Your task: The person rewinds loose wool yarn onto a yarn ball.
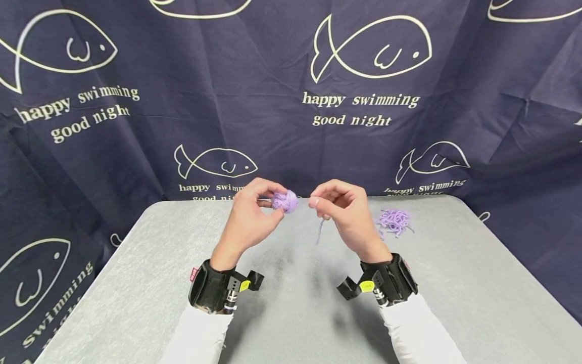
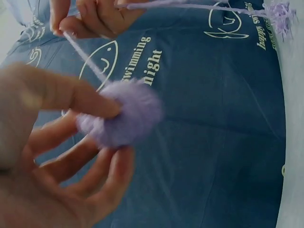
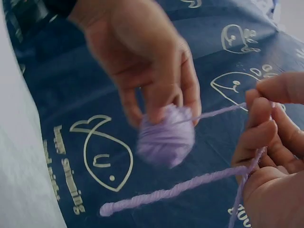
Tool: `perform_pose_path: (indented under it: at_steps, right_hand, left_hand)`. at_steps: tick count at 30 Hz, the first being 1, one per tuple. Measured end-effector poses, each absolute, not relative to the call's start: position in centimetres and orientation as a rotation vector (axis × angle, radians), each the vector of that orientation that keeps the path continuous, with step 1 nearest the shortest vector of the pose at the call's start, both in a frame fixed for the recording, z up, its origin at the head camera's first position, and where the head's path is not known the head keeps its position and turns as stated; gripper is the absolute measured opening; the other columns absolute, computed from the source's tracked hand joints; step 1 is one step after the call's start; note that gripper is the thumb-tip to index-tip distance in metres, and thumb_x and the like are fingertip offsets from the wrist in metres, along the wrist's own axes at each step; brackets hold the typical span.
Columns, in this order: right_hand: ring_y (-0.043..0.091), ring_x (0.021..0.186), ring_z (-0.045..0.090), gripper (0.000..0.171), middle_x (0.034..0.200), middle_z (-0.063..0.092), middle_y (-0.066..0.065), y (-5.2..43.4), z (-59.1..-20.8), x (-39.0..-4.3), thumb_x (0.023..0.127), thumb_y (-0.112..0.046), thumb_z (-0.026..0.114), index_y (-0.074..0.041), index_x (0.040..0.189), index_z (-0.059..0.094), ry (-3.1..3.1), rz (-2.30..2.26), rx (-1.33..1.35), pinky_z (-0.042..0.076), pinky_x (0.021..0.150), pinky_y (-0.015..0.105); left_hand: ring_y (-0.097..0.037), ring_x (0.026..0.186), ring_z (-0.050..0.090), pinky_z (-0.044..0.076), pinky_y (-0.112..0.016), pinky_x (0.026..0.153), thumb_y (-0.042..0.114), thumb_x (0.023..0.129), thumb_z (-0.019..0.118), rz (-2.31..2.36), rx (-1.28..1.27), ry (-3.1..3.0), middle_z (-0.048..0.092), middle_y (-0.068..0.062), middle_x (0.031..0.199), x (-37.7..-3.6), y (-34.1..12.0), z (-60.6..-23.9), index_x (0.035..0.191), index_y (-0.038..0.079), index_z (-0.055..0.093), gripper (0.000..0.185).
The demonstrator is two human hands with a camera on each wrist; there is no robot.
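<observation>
A small ball of purple yarn (image 1: pixel 285 201) is held above the table between the thumb and fingers of my left hand (image 1: pixel 252 215). In the left wrist view the wound ball (image 2: pixel 126 114) shows the thumb pressed on its near side. To its right, my right hand (image 1: pixel 341 207) pinches the yarn strand (image 3: pixel 221 112), which runs taut from the ball to the fingertips. More of the strand (image 1: pixel 320 231) passes through the right hand's curled fingers and hangs below it. One loose end (image 3: pixel 171 191) sticks out in the right wrist view.
A loose heap of purple yarn (image 1: pixel 394 222) lies on the grey table (image 1: pixel 291 313), right of my right hand. Behind the table's far edge hangs a dark blue cloth (image 1: pixel 273 101) printed with fish outlines and words. Black camera bands (image 1: pixel 211 288) wrap both wrists.
</observation>
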State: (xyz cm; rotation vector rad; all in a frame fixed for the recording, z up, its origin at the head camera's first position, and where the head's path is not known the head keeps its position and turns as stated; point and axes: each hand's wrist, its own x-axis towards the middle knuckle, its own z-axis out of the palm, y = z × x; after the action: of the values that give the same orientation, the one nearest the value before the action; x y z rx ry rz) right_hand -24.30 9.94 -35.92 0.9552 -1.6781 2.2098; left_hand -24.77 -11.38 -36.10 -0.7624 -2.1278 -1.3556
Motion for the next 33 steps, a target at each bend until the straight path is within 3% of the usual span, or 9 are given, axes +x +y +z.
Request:
perform_pose_path:
  at_steps: [3,9,14,18,22,25,28,33]
  right_hand:
    - [0.012,0.061,0.053,0.015,0.077,0.069,0.005,10.1,-35.7,-24.4,0.088,0.009,0.066,-0.004,0.089,0.072,-1.519,2.406,0.905,0.041,0.053,0.019]
    - [0.011,0.065,0.057,0.025,0.078,0.067,0.005,10.7,-35.4,-24.8,0.09,0.012,0.055,-0.006,0.086,0.071,-1.339,2.617,0.715,0.048,0.06,0.017]
    - [0.011,0.067,0.057,0.027,0.079,0.067,0.005,11.1,-35.4,-25.2,0.092,0.012,0.051,-0.005,0.086,0.071,-1.278,2.668,0.638,0.048,0.061,0.017]
    - [0.011,0.066,0.057,0.024,0.079,0.068,0.005,11.0,-35.6,-25.5,0.091,0.012,0.055,-0.005,0.085,0.071,-1.334,2.619,0.592,0.047,0.06,0.016]
    - [0.012,0.064,0.055,0.018,0.077,0.068,0.003,10.7,-36.0,-25.7,0.09,0.011,0.063,-0.005,0.087,0.073,-1.492,2.474,0.593,0.045,0.057,0.018]
    - [0.011,0.061,0.053,0.007,0.075,0.068,0.002,10.4,-36.3,-25.7,0.088,0.009,0.068,0.003,0.09,0.071,-1.674,2.297,0.637,0.042,0.054,0.019]
    - [0.011,0.061,0.054,0.009,0.074,0.066,0.001,10.3,-36.6,-25.5,0.087,0.006,0.071,0.01,0.095,0.068,-1.855,2.089,0.695,0.043,0.051,0.019]
    - [0.012,0.062,0.056,0.007,0.074,0.066,0.004,10.0,-36.7,-25.2,0.087,0.002,0.073,0.005,0.092,0.07,-2.024,1.834,0.825,0.043,0.05,0.021]
  left_hand:
    - [-0.017,0.087,0.063,0.06,-0.032,0.076,-0.013,0.072,0.07,-1.339,-0.89,-2.25,0.066,-0.004,0.099,-24.6,-11.6,-36.0,0.1,0.005,0.073,0.033]
    - [-0.015,0.087,0.064,0.06,-0.033,0.078,-0.014,0.073,0.068,-1.394,-1.216,-2.35,0.067,0.001,0.1,-24.5,-11.6,-35.9,0.099,0.009,0.072,0.034]
    - [-0.021,0.093,0.064,0.061,-0.039,0.08,-0.017,0.075,0.067,-1.608,-1.466,-2.238,0.066,-0.006,0.103,-24.3,-11.6,-35.6,0.102,0.004,0.07,0.034]
    - [-0.024,0.098,0.061,0.059,-0.044,0.084,-0.017,0.078,0.07,-1.857,-1.548,-2.092,0.063,-0.014,0.105,-23.8,-11.6,-35.0,0.104,-0.002,0.067,0.031]
    - [-0.022,0.103,0.06,0.059,-0.041,0.088,-0.018,0.077,0.072,-2.093,-1.544,-1.867,0.062,-0.014,0.109,-23.4,-11.6,-34.6,0.106,-0.001,0.066,0.035]
    - [-0.019,0.103,0.062,0.058,-0.036,0.089,-0.019,0.076,0.072,-2.213,-1.454,-1.723,0.063,-0.008,0.111,-23.2,-11.4,-34.5,0.108,0.006,0.067,0.04]
    - [-0.017,0.1,0.064,0.058,-0.032,0.088,-0.019,0.076,0.07,-2.281,-1.305,-1.621,0.066,-0.005,0.109,-23.2,-11.0,-34.5,0.109,0.009,0.068,0.043]
    - [-0.016,0.094,0.064,0.057,-0.024,0.08,-0.021,0.076,0.063,-2.341,-1.022,-1.486,0.068,-0.004,0.103,-23.3,-10.3,-34.4,0.106,0.009,0.068,0.043]
